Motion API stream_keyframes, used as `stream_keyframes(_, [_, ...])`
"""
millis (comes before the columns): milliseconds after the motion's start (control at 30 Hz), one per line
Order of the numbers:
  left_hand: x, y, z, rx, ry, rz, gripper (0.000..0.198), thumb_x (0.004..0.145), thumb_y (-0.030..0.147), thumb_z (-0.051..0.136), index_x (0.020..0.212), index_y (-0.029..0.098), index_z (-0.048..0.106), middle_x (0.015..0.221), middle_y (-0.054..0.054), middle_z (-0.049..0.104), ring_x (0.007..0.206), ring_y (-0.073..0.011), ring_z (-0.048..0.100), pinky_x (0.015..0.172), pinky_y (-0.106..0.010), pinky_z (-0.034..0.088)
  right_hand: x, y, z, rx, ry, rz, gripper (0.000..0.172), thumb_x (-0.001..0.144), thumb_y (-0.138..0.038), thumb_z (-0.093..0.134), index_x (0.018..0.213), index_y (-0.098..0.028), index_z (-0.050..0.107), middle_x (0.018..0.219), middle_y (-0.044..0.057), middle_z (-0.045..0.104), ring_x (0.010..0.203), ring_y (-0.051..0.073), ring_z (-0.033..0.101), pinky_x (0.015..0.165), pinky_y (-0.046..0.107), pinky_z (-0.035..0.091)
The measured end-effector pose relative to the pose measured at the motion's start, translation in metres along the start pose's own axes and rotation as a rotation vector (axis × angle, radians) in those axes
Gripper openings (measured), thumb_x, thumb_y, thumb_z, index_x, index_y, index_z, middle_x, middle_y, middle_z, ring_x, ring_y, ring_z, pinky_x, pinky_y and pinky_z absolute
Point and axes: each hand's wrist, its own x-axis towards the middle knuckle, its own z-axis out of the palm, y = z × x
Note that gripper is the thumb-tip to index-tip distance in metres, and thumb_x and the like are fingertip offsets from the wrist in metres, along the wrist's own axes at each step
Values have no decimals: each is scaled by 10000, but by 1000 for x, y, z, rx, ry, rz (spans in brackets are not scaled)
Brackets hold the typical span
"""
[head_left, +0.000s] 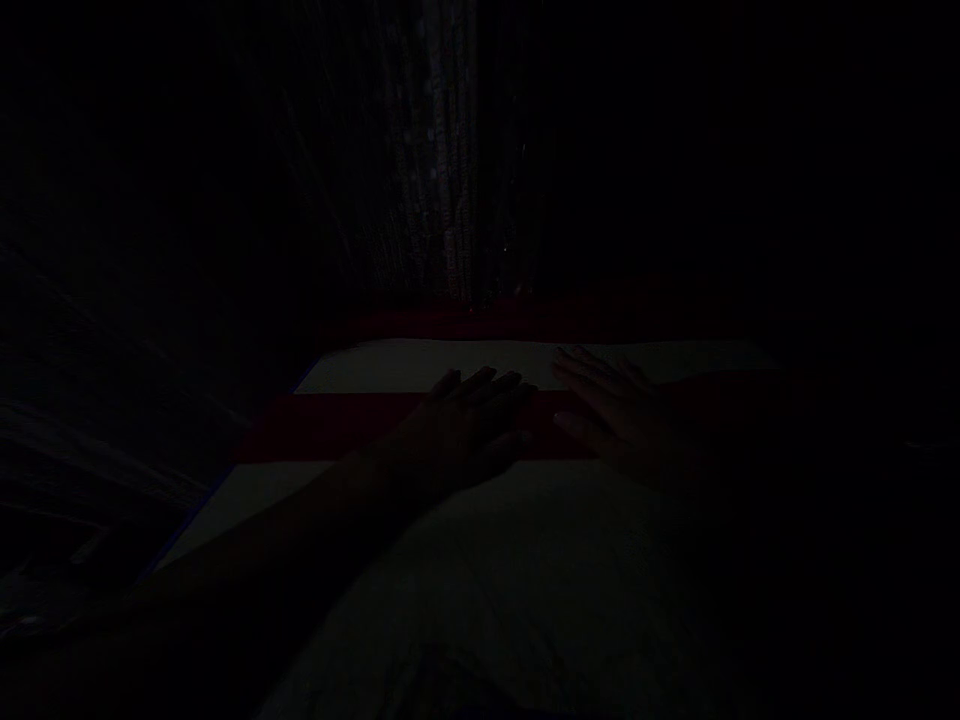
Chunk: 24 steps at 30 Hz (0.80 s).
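Note:
The view is very dark. A cloth (495, 365) with broad pale and red bands lies spread out in front of me. My left hand (472, 425) rests palm down on it, fingers stretched out across the red band (330, 425). To its right, my right hand (611, 405) lies flat too, fingers apart, its fingertips on the far pale band. A small gap separates the two hands. Neither hand holds anything. Shadow hides most of my right forearm and the right part of the cloth.
A thin blue edge (184, 525) runs along the cloth's left side. Beyond the far red edge (450, 322) stands a dim, streaked upright surface (450, 160). Faint greyish folds or streaks (97, 450) show at the left. The right side is too dark to make out.

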Motion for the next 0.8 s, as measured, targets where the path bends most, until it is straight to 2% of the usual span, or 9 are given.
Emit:
stream_keyframes(133, [0, -1, 1, 1, 15, -4, 697, 1075, 640, 304, 1657, 261, 248, 1719, -49, 201, 1604, -288, 149, 1278, -599, 110, 0, -1, 1, 7, -48, 4, 776, 1026, -716, 200, 1587, -226, 417, 1653, 10, 290, 1567, 237, 248, 1305, 589, 149])
stream_keyframes(267, [0, -3, 3, 1, 20, 6, 707, 1072, 652, 290, 1657, 256, 246, 1719, -50, 199, 1604, -286, 144, 1280, -594, 107, 0, -2, 2, 19, -16, 5, 755, 1031, -703, 209, 1608, -247, 381, 1661, 14, 274, 1571, 240, 235, 1309, 576, 143])
stream_keyframes(400, [0, -3, 4, -4, 21, 12, 706, 1071, 660, 280, 1655, 264, 253, 1719, -41, 204, 1603, -291, 153, 1276, -605, 114, -1, -3, 1, 22, -53, -1, 750, 1030, -697, 220, 1593, -240, 408, 1653, 33, 295, 1565, 257, 251, 1304, 594, 138])
stream_keyframes(533, [0, 0, 2, 1, 14, 2, 706, 1073, 651, 284, 1657, 255, 252, 1719, -46, 205, 1603, -286, 154, 1282, -588, 106, 0, -1, 0, 24, -11, 2, 748, 1035, -694, 222, 1617, -248, 369, 1667, 23, 258, 1575, 249, 224, 1312, 570, 132])
stream_keyframes(667, [0, 0, 1, -2, 6, -16, 701, 1075, 649, 289, 1654, 255, 264, 1717, -57, 213, 1601, -296, 160, 1277, -593, 120, 0, 2, 2, 10, -69, 14, 769, 1026, -707, 209, 1606, -236, 392, 1661, 18, 273, 1570, 255, 235, 1303, 593, 144])
stream_keyframes(800, [1, -1, 2, 12, 27, -2, 687, 1077, 635, 307, 1651, 258, 275, 1713, -54, 227, 1598, -293, 175, 1276, -592, 123, 0, 2, 2, 5, -35, 25, 776, 1023, -710, 212, 1620, -239, 365, 1672, -6, 235, 1578, 236, 213, 1311, 579, 124])
